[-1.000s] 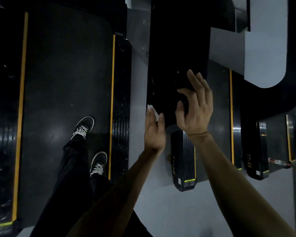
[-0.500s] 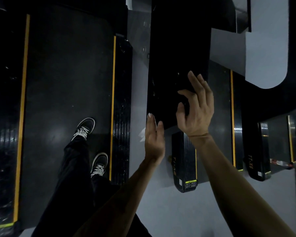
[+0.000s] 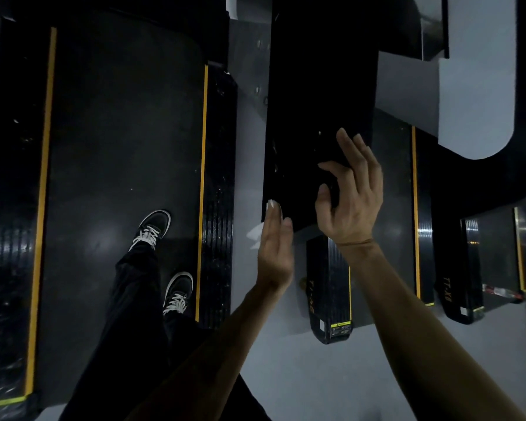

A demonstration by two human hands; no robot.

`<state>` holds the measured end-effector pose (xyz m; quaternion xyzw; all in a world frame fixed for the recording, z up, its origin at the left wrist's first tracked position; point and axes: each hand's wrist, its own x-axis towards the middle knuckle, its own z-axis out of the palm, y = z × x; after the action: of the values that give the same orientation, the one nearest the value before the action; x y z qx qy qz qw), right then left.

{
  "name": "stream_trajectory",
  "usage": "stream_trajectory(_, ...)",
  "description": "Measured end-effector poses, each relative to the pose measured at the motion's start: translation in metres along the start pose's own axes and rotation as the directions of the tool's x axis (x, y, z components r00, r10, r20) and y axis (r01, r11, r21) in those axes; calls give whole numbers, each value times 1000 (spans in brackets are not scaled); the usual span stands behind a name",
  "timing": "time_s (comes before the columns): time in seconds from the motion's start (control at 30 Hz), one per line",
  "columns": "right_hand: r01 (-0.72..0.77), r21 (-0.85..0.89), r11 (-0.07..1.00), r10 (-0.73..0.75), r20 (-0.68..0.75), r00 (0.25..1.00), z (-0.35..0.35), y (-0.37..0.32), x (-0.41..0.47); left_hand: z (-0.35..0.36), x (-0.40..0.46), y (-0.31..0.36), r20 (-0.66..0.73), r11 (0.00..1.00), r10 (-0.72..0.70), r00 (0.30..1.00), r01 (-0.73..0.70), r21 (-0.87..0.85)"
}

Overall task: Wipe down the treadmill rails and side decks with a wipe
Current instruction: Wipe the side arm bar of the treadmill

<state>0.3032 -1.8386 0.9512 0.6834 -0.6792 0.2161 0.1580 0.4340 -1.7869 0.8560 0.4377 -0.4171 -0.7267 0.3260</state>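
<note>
My left hand (image 3: pixel 275 253) stands edge-on with straight fingers at the near corner of the black handrail (image 3: pixel 319 123), its fingertips against that corner. The white wipe (image 3: pixel 256 235) shows as a pale blurred patch just off the far side of this hand, level with the palm; a small white bit also peeks at the fingertips. I cannot tell whether the wipe is pressed under the palm or hanging loose beside it. My right hand (image 3: pixel 351 202) is up in front of the rail's near end, fingers spread and loosely curled, holding nothing; whether it touches the rail I cannot tell. I stand on the treadmill belt (image 3: pixel 119 147) in dark shoes (image 3: pixel 152 226), with the yellow-edged side deck (image 3: pixel 217 192) between my feet and the rail. Grey floor (image 3: pixel 301 375) lies below my arms.
</note>
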Motion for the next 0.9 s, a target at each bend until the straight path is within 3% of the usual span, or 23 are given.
stream_trajectory(0.13,-8,-1,1000,8,6,1000,0,0,1,-7,29,-2,-17,974,-227,974,226,-7)
stream_trajectory(0.2,-7,2,1000,7,4,1000,0,0,0,-7,27,-3,-25,967,-250,968,249,-44)
stream_trajectory(0.43,-7,23,1000,7,0,1000,1,1,0,6,-11,2,-44,997,-78,996,77,-20)
stream_trajectory(0.53,-8,29,1000,8,-6,1000,1,1,0,9,-1,-7,13,966,242,970,-242,86)
stream_trajectory(0.57,-9,31,999,9,-9,1000,1,1,0,9,10,-1,31,976,209,977,-211,59)
stream_trajectory(0.63,-8,29,1000,8,-11,1000,1,1,0,7,32,18,49,999,13,999,-12,-33)
stream_trajectory(0.7,-7,30,1000,7,-8,1000,1,1,0,2,48,24,46,993,-118,992,117,22)
stream_trajectory(0.9,-12,32,999,13,-9,1000,1,1,0,-6,34,1,30,985,-171,985,171,-12)
